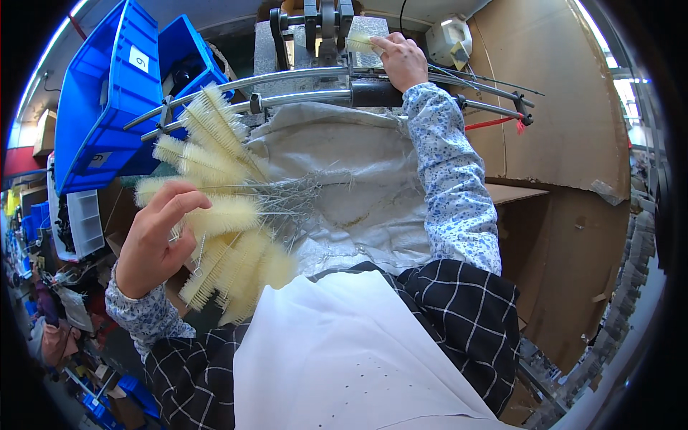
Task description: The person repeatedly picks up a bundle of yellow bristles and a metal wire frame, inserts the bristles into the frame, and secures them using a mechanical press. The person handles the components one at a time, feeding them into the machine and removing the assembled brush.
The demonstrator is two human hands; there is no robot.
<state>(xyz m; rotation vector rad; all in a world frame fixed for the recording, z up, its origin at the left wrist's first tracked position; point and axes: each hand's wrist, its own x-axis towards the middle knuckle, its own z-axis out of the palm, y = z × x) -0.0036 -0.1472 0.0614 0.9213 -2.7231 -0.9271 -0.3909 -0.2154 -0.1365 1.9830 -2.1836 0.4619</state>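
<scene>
At the left, my left hand (159, 240) hovers over a pile of cream bristle bottle brushes (236, 215), its fingers bent and the thumb apart from the index finger. I see nothing gripped between them. The brushes fan out with bristle heads to the left and thin twisted wire stems (294, 197) bunched to the right. My right hand (403, 61) reaches far forward to the machine (326, 32), fingers pinched on a bottle brush (360, 43). The rest of that brush is hidden by the hand and the machine.
Two metal rails (301, 98) cross in front of the machine. Blue bins (107, 107) stand at far left, above a clear plastic box (86, 222). A pale sheet (358, 208) covers the space before me. Cardboard (545, 93) and a white jug (448, 39) are to the right.
</scene>
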